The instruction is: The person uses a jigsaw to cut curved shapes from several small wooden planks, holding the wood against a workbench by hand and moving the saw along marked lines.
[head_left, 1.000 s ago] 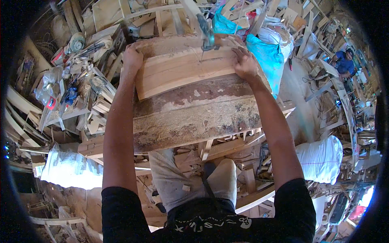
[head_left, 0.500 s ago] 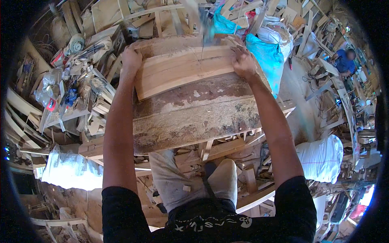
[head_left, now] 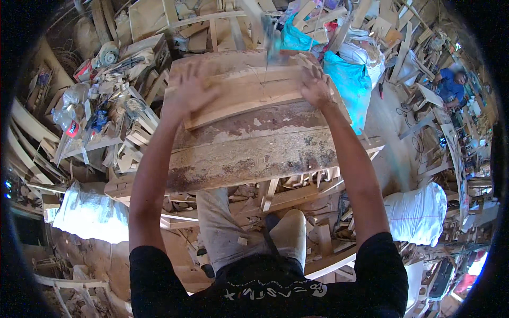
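A pale wooden board (head_left: 249,99) with pencil-like curved lines lies across a worn, sawdust-covered saw table (head_left: 254,153). A thin upright saw blade (head_left: 266,72) stands at the board's far side, right of its middle. My left hand (head_left: 195,94), smeared by motion, is open with fingers spread over the board's left end; contact cannot be made out. At the right end my right hand (head_left: 316,87) rests against the board, its fingers stretched out and apart.
Left, a cluttered bench (head_left: 93,140) holds offcuts and a plastic bottle (head_left: 68,121). Turquoise sacks (head_left: 347,79) stand beside the table's right edge; a white sack (head_left: 416,212) is lower right. Offcuts lie underneath. Another person (head_left: 452,87) sits far right.
My left hand has let go of the board's left edge and moved inward over it, fingers spreading. My right hand's fingers have loosened and straightened at the right end.
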Demonstrator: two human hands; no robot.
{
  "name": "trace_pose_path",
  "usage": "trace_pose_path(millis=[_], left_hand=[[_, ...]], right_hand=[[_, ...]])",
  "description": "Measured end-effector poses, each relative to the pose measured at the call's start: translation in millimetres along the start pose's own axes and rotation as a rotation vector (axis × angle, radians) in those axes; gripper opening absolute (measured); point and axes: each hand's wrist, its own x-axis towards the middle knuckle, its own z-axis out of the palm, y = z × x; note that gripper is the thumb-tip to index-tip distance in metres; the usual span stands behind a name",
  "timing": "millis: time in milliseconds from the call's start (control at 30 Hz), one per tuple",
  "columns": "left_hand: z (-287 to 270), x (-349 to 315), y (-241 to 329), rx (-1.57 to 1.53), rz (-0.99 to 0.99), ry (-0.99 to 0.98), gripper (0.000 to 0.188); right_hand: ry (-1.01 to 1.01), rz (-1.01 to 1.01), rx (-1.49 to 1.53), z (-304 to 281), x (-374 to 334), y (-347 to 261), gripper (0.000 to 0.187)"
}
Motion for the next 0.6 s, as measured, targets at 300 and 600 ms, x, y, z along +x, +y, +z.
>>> trace_pose_path(millis=[300,600], left_hand=[[2.3,-47.1,43.4,0.151,0.087,-0.102,0.111],[5.5,-45.0,49.4,0.161,0.058,-0.081,0.110]], right_hand=[[-0.036,-0.023,0.045,12.5,18.8,-50.6,0.056],[-0.139,0.004,0.019,12.5,31.6,-45.9,0.057]])
